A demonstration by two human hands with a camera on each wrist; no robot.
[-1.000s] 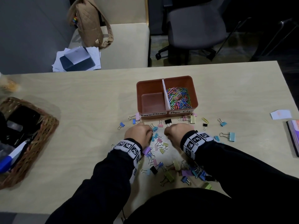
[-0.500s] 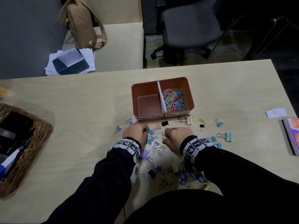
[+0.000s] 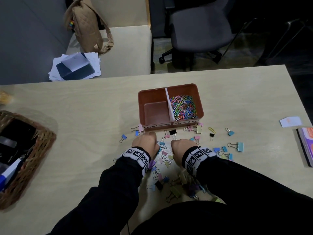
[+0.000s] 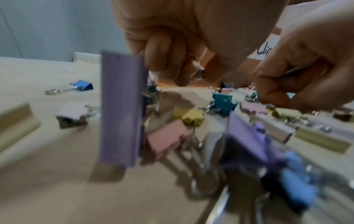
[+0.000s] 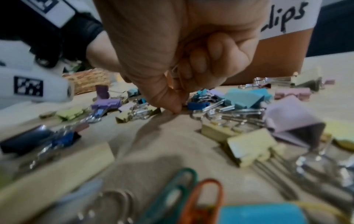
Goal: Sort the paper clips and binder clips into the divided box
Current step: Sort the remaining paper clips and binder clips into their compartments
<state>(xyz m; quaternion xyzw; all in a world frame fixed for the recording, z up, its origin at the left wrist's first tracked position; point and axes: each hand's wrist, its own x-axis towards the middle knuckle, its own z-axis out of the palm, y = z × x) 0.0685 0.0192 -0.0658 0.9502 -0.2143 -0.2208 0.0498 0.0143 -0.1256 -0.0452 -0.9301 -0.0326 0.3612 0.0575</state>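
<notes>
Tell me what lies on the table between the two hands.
Head view: small binder clips, blue and pink, lie between the left hand and right hand.

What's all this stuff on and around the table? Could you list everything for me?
divided box: one, reddish-brown, mid-table; left compartment bare
paper clips: many, mixed colours, right compartment
binder clips: dozens, pastel, black, gold, scattered on the table in front of the box
table: one, pale wood
wicker basket: one, brown, left edge
book: one, right edge
paper slip: one, white, right
bag: one, tan, on the bench
papers: a stack, on the bench
office chair: one, grey, behind
left hand: fingers curled, among the clips
right hand: fingers curled, among the clips
</notes>
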